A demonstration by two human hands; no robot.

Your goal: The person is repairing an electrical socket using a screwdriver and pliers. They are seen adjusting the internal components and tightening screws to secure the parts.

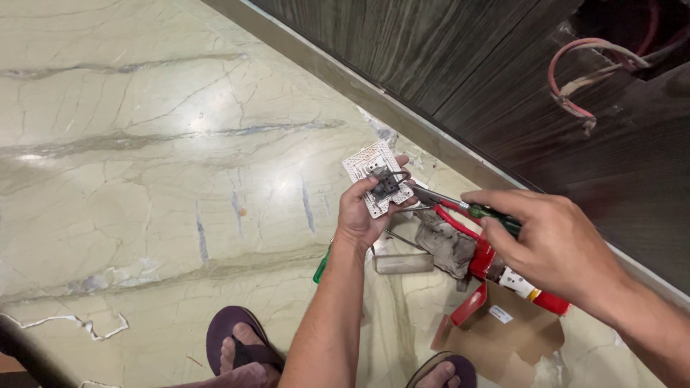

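Head view: left hand (365, 215) has its fingers clamped around a white switch plate (374, 172) held over the marble floor (144, 144), while right hand (557, 248) grips a green-handled screwdriver (460, 207), tip at the plate's grey module. Looks like mid-unscrewing; next needs steady turning. Dark wall panel (467, 65) crowds the right, floor's open left.

Left hand (363, 212) gripping a white switch plate (375, 176), right hand (553, 244) pressing a green-handled screwdriver (460, 207) to it, red pliers (467, 230) below, marble floor (144, 179), cardboard box (503, 330)
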